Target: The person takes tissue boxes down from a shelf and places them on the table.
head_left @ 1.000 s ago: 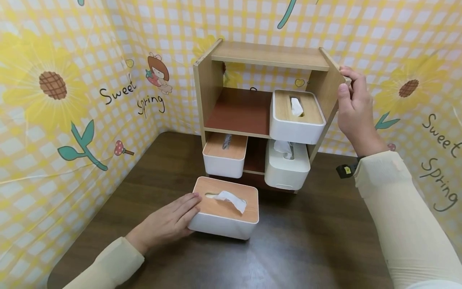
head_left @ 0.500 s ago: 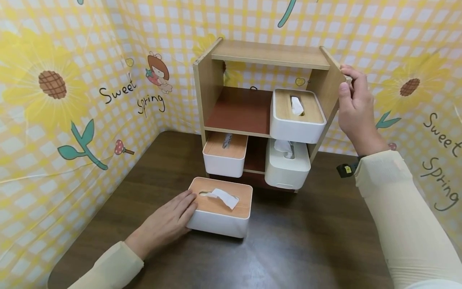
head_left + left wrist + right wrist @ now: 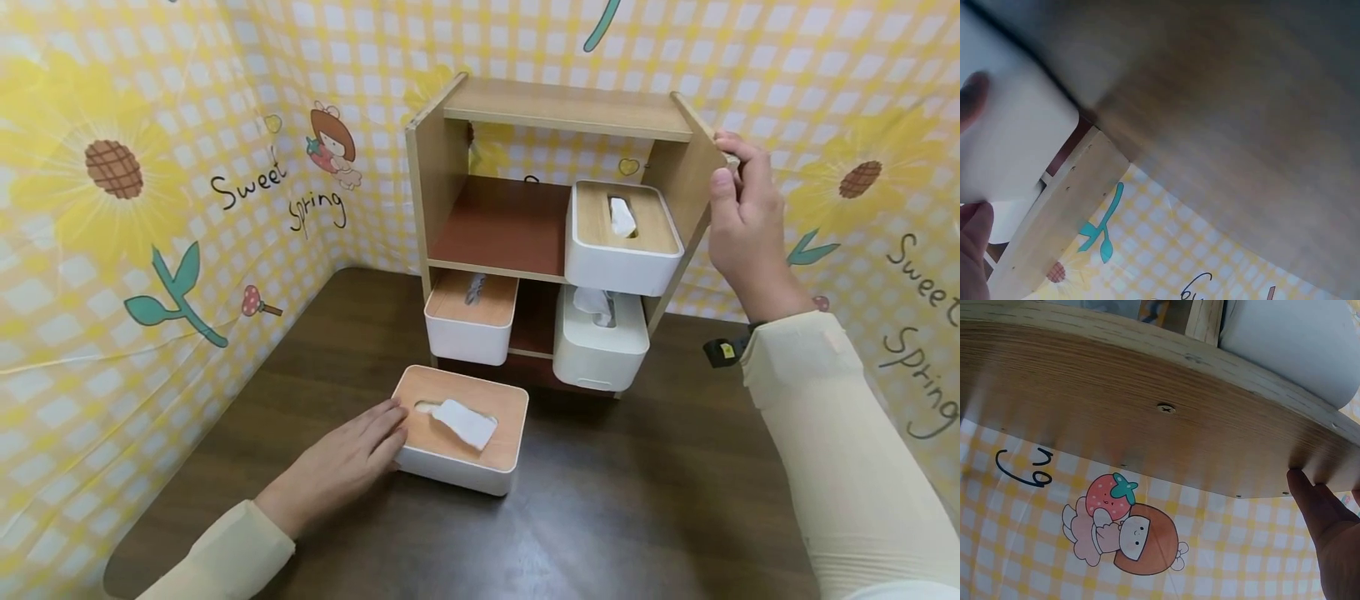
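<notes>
Plainly, our left hand (image 3: 341, 458) has fingers clamped on the near tissue box (image 3: 442, 437); our right hand (image 3: 750, 225) has its own clamped on the shelf unit (image 3: 566, 108), far right.

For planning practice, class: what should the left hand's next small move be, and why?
Probably lift the front wood-topped tissue box toward the cabinet: the left hand holds its left end, the right hand grips the cabinet's side, and the upper shelf shows bare on its left.
</notes>
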Demonstrator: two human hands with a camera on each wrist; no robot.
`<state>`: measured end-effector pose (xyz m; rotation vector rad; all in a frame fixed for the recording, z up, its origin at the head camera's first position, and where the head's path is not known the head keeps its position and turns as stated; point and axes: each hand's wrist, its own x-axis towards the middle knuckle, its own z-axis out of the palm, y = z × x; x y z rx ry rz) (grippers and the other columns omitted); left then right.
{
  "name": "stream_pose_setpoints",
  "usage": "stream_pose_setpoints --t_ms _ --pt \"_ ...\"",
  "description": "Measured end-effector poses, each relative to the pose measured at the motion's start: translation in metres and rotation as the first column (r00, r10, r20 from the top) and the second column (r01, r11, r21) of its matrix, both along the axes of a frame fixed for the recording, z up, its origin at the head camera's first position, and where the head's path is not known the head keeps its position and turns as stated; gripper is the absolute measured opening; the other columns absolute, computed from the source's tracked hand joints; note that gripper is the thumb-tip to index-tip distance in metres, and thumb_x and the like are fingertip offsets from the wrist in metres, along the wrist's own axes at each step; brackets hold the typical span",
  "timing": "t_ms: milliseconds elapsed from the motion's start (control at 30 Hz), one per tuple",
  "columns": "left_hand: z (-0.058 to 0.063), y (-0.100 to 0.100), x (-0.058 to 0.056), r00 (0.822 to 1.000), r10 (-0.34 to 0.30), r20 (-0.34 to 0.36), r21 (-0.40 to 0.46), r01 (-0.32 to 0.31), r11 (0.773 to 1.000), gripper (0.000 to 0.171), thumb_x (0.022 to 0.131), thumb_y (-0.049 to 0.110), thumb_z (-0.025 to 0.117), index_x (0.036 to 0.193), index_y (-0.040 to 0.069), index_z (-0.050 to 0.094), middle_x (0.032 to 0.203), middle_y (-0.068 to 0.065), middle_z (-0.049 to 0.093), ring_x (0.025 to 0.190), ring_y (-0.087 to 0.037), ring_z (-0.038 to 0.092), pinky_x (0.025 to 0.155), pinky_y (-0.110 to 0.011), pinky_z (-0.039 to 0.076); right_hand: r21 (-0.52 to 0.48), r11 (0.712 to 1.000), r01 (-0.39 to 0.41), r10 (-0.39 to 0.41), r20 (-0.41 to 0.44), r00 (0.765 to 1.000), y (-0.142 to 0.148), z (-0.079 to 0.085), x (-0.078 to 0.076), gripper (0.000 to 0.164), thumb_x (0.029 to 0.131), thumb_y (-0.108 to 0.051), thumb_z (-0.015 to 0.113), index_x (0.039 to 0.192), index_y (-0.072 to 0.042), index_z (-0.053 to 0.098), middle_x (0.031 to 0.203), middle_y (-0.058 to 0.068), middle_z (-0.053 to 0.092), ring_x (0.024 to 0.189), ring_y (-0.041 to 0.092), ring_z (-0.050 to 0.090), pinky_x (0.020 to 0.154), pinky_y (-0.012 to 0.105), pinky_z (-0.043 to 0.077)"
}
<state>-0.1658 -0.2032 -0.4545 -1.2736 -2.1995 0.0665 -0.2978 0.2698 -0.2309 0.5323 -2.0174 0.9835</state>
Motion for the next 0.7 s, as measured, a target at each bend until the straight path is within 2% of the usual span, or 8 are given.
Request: stream_pose_setpoints --t_ms 33,133,333,400,533,633,700 --pt "0.0 0.0 0.001 1.0 -0.001 -0.008 0.003 0.001 1.0 0.041 0.109 0.023 0.029 0.121 -0.008 0.053 0.13 -0.029 0.051 0.125 -0.042 0.048 0.101 -0.047 0.042 -0.004 1.0 0.001 -0.001 -0.001 1.0 0.0 0.0 0.001 0.035 0.105 -0.018 0.038 0.137 -0.007 0.047 0.146 0.001 0.046 0.059 0.005 0.029 0.06 0.023 0.027" --pt "0.002 0.0 0.002 1.0 -0.003 -0.014 0.007 0.003 1.0 0.044 0.11 0.013 0.016 0.119 -0.006 0.054 0.129 -0.028 0.052 0.125 -0.04 0.049 0.1 -0.047 0.043 -0.011 1.0 -0.001 0.001 -0.003 1.0 -0.001 0.0 0.001 0.035 0.104 -0.017 0.038 0.136 -0.008 0.047 0.145 0.001 0.047 0.059 0.004 0.028 0.06 0.023 0.026" --pt "0.003 0.0 0.001 1.0 -0.015 -0.02 0.012 0.015 1.0 0.044 0.11 0.014 0.017 0.116 -0.006 0.056 0.126 -0.028 0.054 0.122 -0.04 0.051 0.098 -0.047 0.044 -0.01 1.0 -0.001 0.001 -0.005 1.0 0.001 -0.001 -0.002 0.034 0.104 -0.016 0.038 0.136 -0.008 0.047 0.145 0.003 0.047 0.059 0.004 0.029 0.061 0.023 0.026" --pt "0.005 0.002 0.0 0.999 -0.025 -0.025 0.028 0.025 0.999 0.044 0.11 0.018 0.02 0.114 -0.006 0.057 0.123 -0.027 0.056 0.119 -0.041 0.053 0.098 -0.047 0.045 -0.012 1.0 -0.004 0.004 -0.005 1.0 0.001 -0.001 -0.002 0.034 0.104 -0.016 0.038 0.136 -0.009 0.047 0.145 0.002 0.047 0.059 0.004 0.029 0.061 0.023 0.027" --pt "0.009 0.008 -0.001 1.0 -0.005 -0.011 0.045 0.006 0.999 0.042 0.108 0.031 0.031 0.108 -0.002 0.058 0.118 -0.023 0.058 0.114 -0.04 0.056 0.099 -0.048 0.044 -0.018 1.0 -0.006 0.005 -0.004 1.0 0.002 -0.002 -0.002 0.034 0.104 -0.017 0.038 0.136 -0.009 0.047 0.145 0.001 0.047 0.058 0.004 0.029 0.061 0.023 0.027" --pt "0.013 0.013 0.001 0.999 0.039 0.002 0.063 -0.039 0.997 0.041 0.098 0.041 0.052 0.103 0.001 0.059 0.113 -0.019 0.06 0.109 -0.038 0.058 0.097 -0.049 0.045 -0.015 1.0 -0.007 0.007 -0.003 1.0 0.002 -0.002 -0.002 0.035 0.104 -0.017 0.038 0.137 -0.009 0.047 0.145 0.001 0.046 0.058 0.004 0.028 0.062 0.022 0.027" --pt "0.015 0.017 0.004 0.997 0.075 0.017 0.083 -0.076 0.994 0.048 0.089 0.046 0.066 0.103 0.001 0.06 0.111 -0.018 0.062 0.107 -0.037 0.059 0.095 -0.048 0.046 -0.012 1.0 -0.008 0.008 -0.001 1.0 0.002 -0.002 -0.002 0.035 0.104 -0.017 0.038 0.137 -0.01 0.047 0.146 0.0 0.046 0.058 0.005 0.028 0.062 0.022 0.027"
